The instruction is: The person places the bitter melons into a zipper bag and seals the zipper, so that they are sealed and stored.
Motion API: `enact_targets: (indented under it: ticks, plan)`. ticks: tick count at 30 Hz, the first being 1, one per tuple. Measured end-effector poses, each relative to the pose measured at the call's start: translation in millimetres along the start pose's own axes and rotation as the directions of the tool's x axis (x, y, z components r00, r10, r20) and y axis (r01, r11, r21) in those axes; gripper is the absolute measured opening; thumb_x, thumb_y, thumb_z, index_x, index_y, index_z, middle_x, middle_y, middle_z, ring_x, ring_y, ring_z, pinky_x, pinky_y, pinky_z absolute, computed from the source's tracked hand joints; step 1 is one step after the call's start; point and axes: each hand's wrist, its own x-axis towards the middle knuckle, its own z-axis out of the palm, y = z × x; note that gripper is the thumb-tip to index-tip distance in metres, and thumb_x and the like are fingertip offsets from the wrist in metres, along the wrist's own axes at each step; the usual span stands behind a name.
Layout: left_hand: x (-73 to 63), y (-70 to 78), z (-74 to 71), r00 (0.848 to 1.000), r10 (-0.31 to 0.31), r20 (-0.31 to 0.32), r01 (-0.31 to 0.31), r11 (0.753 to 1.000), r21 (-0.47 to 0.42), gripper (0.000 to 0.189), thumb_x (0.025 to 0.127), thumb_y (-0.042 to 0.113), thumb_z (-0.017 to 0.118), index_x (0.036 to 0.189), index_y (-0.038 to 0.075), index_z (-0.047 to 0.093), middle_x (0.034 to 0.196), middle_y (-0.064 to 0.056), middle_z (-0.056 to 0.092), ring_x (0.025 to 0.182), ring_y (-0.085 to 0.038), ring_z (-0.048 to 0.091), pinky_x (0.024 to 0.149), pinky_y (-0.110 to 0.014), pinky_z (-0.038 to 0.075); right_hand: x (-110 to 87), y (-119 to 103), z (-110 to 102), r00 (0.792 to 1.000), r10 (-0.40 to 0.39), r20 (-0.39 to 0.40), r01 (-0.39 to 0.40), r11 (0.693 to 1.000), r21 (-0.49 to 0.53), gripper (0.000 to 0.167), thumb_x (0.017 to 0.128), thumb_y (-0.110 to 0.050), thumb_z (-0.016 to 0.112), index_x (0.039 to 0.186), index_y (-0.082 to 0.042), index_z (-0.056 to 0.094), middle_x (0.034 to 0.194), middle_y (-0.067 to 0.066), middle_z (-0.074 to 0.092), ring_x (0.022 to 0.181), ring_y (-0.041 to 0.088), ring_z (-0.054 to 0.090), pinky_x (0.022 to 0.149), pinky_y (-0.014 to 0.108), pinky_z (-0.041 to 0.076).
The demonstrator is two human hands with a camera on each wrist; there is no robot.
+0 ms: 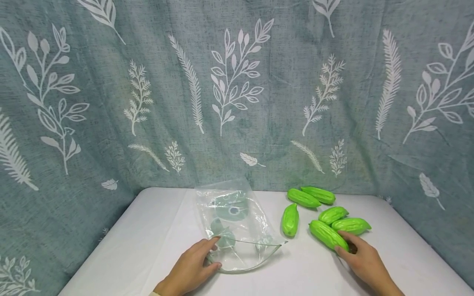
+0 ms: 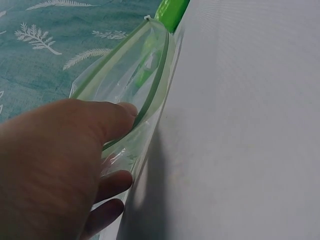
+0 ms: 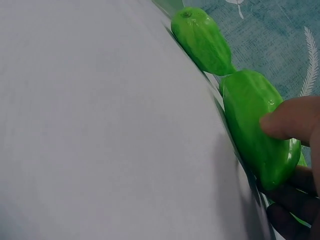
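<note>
A clear zip bag (image 1: 237, 218) with green-grey printed patches lies on the white table, its mouth spread toward me. My left hand (image 1: 196, 263) holds the left end of that mouth; in the left wrist view the thumb (image 2: 117, 117) lies over the green-edged rim. On the right, my right hand (image 1: 364, 263) grips the near end of a bright green bitter melon (image 1: 327, 235). The right wrist view shows its thumb (image 3: 287, 120) across the ridged skin and fingers round the far side. Two more melons, one beside it (image 1: 352, 225) and one behind (image 1: 333, 214), lie close by.
A single bitter melon (image 1: 290, 220) lies between the bag and the right-hand group. Two others, one in front (image 1: 303, 197) and one behind (image 1: 319, 195), lie near the table's back edge. A teal leaf-print curtain (image 1: 237, 94) hangs behind and at both sides.
</note>
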Motion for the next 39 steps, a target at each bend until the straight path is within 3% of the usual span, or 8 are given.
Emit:
enact_targets:
  ticks: [14, 21, 25, 39]
  plan:
    - [-1.8, -2.1, 0.9, 1.000, 0.010, -0.013, -0.010, 1.000, 0.014, 0.067, 0.088, 0.035, 0.077, 0.145, 0.010, 0.050, 0.113, 0.006, 0.064, 0.101, -0.014, 0.063, 0.085, -0.035, 0.055, -1.0, -12, 6, 0.999, -0.041, -0.011, 0.040, 0.998, -0.047, 0.065, 0.090, -0.044, 0.073, 0.136, -0.002, 0.053, 0.134, 0.032, 0.055, 0.123, 0.055, 0.048, 0.095, 0.067, 0.041]
    - [0.4, -0.4, -1.0, 1.000, -0.015, 0.000, 0.015, 1.000, 0.016, 0.067, 0.088, 0.035, 0.077, 0.145, 0.012, 0.049, 0.113, 0.006, 0.064, 0.103, -0.014, 0.063, 0.087, -0.036, 0.055, 1.7, -13, 4, 0.998, -0.055, 0.005, 0.055, 0.997, -0.053, 0.073, 0.090, -0.047, 0.072, 0.142, 0.000, 0.050, 0.140, 0.032, 0.049, 0.127, 0.055, 0.043, 0.098, 0.068, 0.038]
    - [-1.1, 0.0, -0.6, 1.000, 0.001, -0.018, 0.000, 1.000, 0.027, 0.067, 0.088, 0.035, 0.077, 0.144, 0.011, 0.050, 0.112, 0.006, 0.064, 0.102, -0.015, 0.063, 0.086, -0.036, 0.055, 2.1, -13, 5, 0.997, -0.071, 0.004, 0.071, 0.995, -0.062, 0.074, 0.090, -0.047, 0.073, 0.141, 0.002, 0.051, 0.141, 0.031, 0.048, 0.127, 0.055, 0.043, 0.098, 0.068, 0.037]
    - [0.1, -0.8, 0.7, 0.999, -0.022, 0.023, 0.022, 1.000, 0.016, 0.068, 0.089, 0.037, 0.075, 0.146, 0.011, 0.048, 0.114, 0.005, 0.064, 0.105, -0.016, 0.063, 0.089, -0.036, 0.054, 0.5, -13, 7, 1.000, 0.014, 0.022, -0.014, 1.000, 0.003, 0.079, 0.088, -0.047, 0.074, 0.144, 0.001, 0.046, 0.137, 0.031, 0.052, 0.126, 0.054, 0.044, 0.098, 0.068, 0.038]
